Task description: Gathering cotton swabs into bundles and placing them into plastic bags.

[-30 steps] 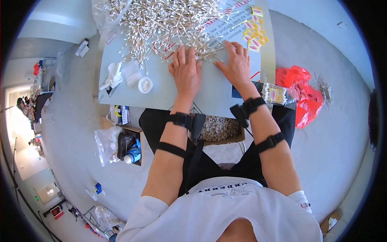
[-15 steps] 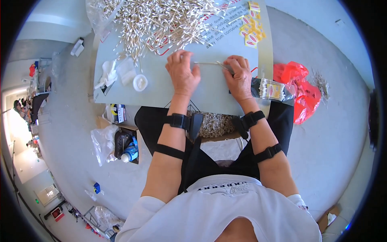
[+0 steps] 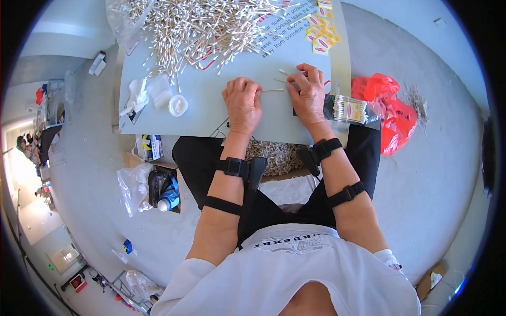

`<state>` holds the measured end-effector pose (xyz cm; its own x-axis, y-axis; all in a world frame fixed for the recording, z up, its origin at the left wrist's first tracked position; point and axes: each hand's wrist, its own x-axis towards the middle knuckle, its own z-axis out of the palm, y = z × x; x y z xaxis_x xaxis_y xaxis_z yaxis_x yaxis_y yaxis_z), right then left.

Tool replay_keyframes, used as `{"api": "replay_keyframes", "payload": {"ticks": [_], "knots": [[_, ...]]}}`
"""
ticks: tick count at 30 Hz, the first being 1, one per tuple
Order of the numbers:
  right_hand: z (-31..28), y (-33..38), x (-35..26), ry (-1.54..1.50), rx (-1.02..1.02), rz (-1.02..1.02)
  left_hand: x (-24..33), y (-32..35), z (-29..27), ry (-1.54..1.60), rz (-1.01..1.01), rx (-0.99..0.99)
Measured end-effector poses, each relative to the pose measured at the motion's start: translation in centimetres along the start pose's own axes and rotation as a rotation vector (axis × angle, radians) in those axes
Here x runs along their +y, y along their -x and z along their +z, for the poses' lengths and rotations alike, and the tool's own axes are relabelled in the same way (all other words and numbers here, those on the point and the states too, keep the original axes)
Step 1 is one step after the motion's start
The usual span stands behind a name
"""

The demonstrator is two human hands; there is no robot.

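My left hand (image 3: 243,107) is closed above the table, fingers curled. A cotton swab (image 3: 272,90) sticks out from its fingertips toward the right. My right hand (image 3: 308,96) is also closed, thumb against the fingers, and cotton swabs (image 3: 281,80) poke out leftward from its grip. How many swabs lie inside the fingers is hidden. Beyond both hands spreads a large loose pile of cotton swabs (image 3: 205,31). Right of my right hand lies a clear pack of cotton swabs (image 3: 349,109) with a yellow label.
Yellow printed cards (image 3: 322,36) lie at the table's far right. A small round white tub (image 3: 178,105) and a crumpled white glove (image 3: 136,96) sit at the left. A red plastic bag (image 3: 398,126) hangs beside the right edge. Below the near edge is a box of swabs (image 3: 276,158).
My left hand has drawn nearer to me, with a swab now reaching out of its fingers. My right hand has lifted its fingertips, and swab ends show more clearly to its left.
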<state>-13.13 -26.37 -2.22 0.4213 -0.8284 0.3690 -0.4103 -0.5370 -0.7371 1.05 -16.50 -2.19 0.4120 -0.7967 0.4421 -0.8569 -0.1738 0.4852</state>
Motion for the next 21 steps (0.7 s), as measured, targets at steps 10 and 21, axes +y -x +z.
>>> {"api": "replay_keyframes", "payload": {"ticks": [10, 21], "knots": [[-5.7, 3.9, -3.8, 0.026, -0.456, -0.3, -0.6, -1.0, 0.5, -0.121, -0.146, 0.05], [-0.3, 0.6, -1.3, 0.168, -0.068, -0.031, -2.4, -2.6, 0.5, 0.044, -0.039, 0.168]]}}
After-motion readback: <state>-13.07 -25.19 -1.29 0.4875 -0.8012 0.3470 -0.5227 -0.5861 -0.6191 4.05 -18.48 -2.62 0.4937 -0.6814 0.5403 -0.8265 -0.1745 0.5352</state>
